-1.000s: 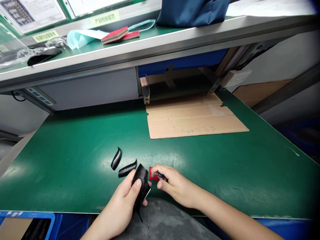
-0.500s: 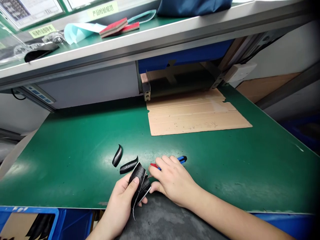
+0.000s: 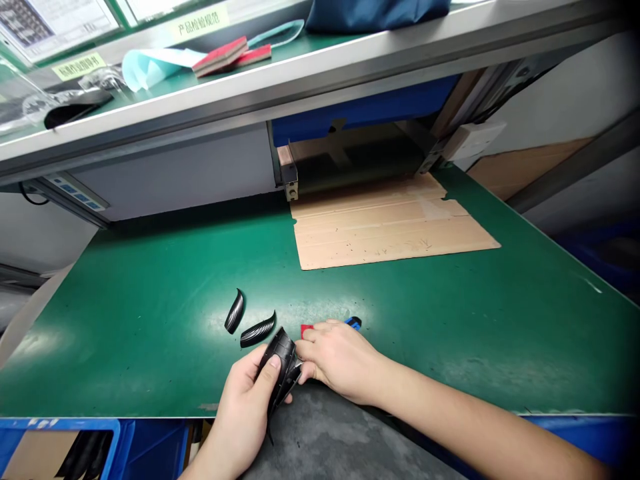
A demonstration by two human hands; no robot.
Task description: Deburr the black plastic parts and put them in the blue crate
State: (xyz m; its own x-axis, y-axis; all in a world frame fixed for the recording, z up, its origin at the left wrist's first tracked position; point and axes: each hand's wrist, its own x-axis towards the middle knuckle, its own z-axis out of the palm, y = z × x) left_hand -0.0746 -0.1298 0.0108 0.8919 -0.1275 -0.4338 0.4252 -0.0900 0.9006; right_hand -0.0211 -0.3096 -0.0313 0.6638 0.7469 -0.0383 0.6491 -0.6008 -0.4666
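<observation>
My left hand (image 3: 246, 399) is closed around a black ribbed plastic part (image 3: 278, 367), held at the near edge of the green table (image 3: 150, 293). My right hand (image 3: 339, 359) is closed on a small tool with a blue handle end (image 3: 353, 323), and its fingers meet the black part's right edge. A small red piece (image 3: 306, 329) lies on the table just beyond the right hand's knuckles. Two black curved ribbed strips lie to the left, one (image 3: 233, 311) further off and one (image 3: 257, 331) close to the left hand.
A flattened cardboard sheet (image 3: 390, 230) lies at the back of the table under a raised shelf (image 3: 280, 80) holding red pads, blue cloth and bags. A blue bin (image 3: 60, 447) with dark parts sits at the lower left, below the table edge.
The right hand drew the blue-handled tool back toward the black part and now touches its edge. The red piece shows again beyond the knuckles. The left hand stayed put.
</observation>
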